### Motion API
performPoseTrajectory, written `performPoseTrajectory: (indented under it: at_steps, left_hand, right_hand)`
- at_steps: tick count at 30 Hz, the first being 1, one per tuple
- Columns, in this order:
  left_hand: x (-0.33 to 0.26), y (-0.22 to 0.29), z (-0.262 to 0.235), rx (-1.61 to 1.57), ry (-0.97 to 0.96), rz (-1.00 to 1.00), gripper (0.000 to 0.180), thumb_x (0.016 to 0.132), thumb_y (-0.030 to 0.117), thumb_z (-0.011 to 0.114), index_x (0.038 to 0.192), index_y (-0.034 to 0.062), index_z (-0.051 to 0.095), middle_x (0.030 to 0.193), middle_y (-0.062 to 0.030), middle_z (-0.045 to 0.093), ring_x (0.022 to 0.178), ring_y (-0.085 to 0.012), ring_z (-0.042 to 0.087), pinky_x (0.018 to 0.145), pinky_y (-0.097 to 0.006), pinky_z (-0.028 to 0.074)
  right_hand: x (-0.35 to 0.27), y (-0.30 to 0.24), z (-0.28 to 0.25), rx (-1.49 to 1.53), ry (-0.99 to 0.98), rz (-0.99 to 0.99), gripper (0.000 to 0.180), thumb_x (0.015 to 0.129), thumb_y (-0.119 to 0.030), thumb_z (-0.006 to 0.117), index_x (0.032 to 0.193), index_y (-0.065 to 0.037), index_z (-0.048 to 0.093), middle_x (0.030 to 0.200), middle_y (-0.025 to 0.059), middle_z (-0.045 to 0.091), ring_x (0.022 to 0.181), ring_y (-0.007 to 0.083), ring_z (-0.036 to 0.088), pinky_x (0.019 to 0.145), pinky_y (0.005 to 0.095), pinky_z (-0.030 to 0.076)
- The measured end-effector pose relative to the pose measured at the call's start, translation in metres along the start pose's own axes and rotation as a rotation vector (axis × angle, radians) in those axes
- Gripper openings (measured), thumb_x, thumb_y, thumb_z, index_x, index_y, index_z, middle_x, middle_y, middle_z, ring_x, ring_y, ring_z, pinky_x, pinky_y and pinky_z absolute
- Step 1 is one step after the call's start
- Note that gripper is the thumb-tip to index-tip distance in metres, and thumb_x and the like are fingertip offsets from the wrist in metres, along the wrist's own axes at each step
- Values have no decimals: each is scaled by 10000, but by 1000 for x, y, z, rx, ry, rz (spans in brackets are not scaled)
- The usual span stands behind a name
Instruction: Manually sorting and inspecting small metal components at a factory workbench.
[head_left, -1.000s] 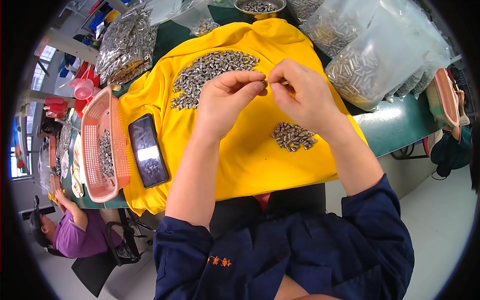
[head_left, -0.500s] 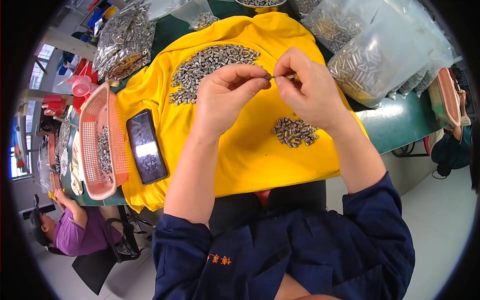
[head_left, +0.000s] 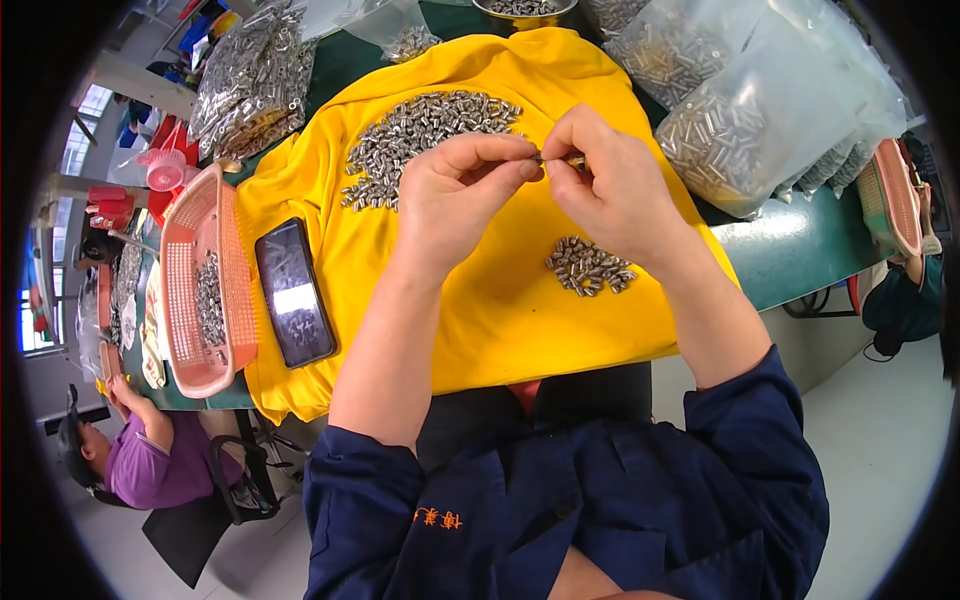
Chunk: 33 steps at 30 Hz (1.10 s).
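Note:
My left hand [head_left: 455, 195] pinches a tiny metal part [head_left: 538, 158] between thumb and forefinger, above the yellow cloth [head_left: 480, 310]. Fingertips of my right hand [head_left: 610, 180] meet it from the other side, closed on a small thing that the fingers mostly hide. Beyond my left hand spreads a large pile of small silver metal cylinders [head_left: 420, 125]. A smaller heap of like cylinders [head_left: 590, 267] lies nearer, below my right hand.
To the left are a dark phone [head_left: 295, 295] and a pink basket [head_left: 240, 330] holding metal pieces. Clear bags of metal parts [head_left: 715, 140] stand at the far right, another bag [head_left: 255, 80] at the far left. A metal bowl [head_left: 525, 20] sits at the back. A co-worker [head_left: 160, 450] sits left.
My right hand has shifted slightly left and down, bringing its fingertips closer to those of my left hand. The piles look the same.

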<state>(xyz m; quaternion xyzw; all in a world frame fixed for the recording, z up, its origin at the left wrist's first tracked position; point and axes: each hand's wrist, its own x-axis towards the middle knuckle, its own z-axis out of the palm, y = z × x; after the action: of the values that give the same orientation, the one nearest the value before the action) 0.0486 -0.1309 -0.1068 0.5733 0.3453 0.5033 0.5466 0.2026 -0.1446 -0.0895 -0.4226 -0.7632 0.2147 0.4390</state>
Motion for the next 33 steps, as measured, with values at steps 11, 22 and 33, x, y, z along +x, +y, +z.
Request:
performPoseTrajectory:
  at_steps: [11,22,33]
  left_hand:
    - [7,-14,1,352,-36,-114,108,724,31,573,820,13,616,761,-50,624,663,-114,576,628,-208,455]
    - [3,12,-27,685,-125,150,215,696,60,603,910,42,604,929,-81,600,857,-191,572,755,-268,433]
    - [10,0,-46,1393,-331,122,164,698,151,577,815,39,602,795,-109,571,692,-261,563,624,-340,438]
  right_hand:
    - [15,13,-27,96,297,95,67,744,-46,504,766,-29,443,609,51,469,520,107,422,491,228,370]
    - [6,13,-21,42,264,148,60,759,-52,498,811,-28,477,653,-25,474,584,26,406,524,172,354]
    - [10,22,-8,30,190,56,76,704,-94,513,760,-51,487,618,81,538,527,193,520,513,281,407]
